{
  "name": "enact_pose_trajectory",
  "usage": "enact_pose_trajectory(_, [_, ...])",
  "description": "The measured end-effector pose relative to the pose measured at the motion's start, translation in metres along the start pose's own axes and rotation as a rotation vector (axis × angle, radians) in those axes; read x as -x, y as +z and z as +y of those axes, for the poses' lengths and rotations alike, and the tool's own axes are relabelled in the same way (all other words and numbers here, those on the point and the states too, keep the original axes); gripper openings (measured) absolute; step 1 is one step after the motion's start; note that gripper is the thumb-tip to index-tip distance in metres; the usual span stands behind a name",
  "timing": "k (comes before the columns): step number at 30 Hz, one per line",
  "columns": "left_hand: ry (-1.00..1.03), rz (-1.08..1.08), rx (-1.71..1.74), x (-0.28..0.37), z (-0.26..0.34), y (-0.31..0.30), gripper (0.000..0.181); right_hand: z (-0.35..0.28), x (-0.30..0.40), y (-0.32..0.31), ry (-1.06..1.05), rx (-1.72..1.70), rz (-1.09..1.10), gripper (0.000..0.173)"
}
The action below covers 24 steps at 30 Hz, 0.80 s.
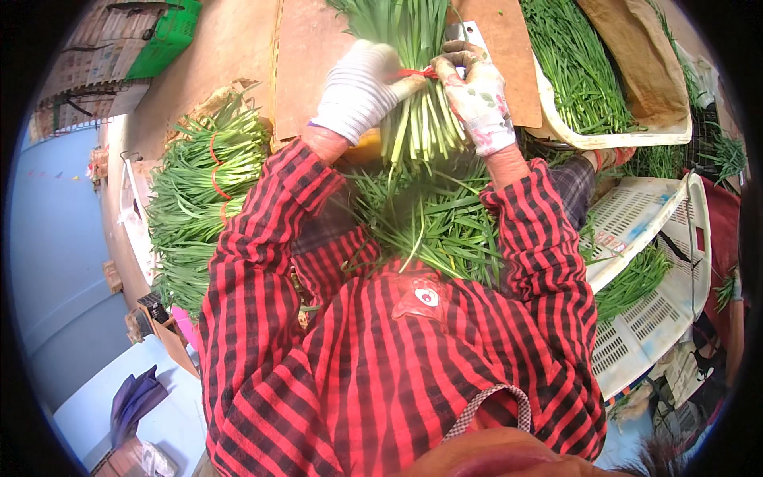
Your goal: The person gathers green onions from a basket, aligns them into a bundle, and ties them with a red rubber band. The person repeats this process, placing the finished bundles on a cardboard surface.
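A bunch of garlic chives (426,119) lies before me, its pale stem ends toward my body and its green leaves running off the top of the view. Around the stems passes a thin red tie (417,72). My left hand (360,86), in a white ribbed glove and partly blurred, grips the tie's left side with its thumb against the stems. On the right, my right hand (477,98), in a stained floral glove, pinches the tie close to the bunch. The bunch rests over a brown board (310,65); a metal plate (474,36) shows behind my right hand.
Loose green leaves (447,220) cover my lap. Several tied chive bunches (205,191) are stacked at left. At right, a white crate (614,141) holds loose chives (578,71) beside brown cloth (647,65). Slotted white crates (632,208) stand near my right elbow.
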<state>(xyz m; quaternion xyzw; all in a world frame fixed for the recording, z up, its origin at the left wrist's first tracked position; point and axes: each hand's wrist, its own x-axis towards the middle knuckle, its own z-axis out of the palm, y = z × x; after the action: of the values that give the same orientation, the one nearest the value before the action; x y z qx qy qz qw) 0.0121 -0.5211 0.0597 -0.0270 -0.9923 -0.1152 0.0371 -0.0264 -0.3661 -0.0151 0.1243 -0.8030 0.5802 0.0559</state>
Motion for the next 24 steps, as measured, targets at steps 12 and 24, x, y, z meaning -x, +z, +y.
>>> enact_pose_trajectory(12, [0.423, -0.108, -0.049, -0.033, -0.029, -0.007, 0.016, -0.009, 0.015, -0.006, -0.195, 0.164, 0.061, 0.013])
enact_pose_trajectory(24, [0.612, -0.152, 0.093, -0.069, -0.04, 0.004, 0.02, -0.021, 0.01, -0.012, -0.351, 0.266, -0.073, 0.021])
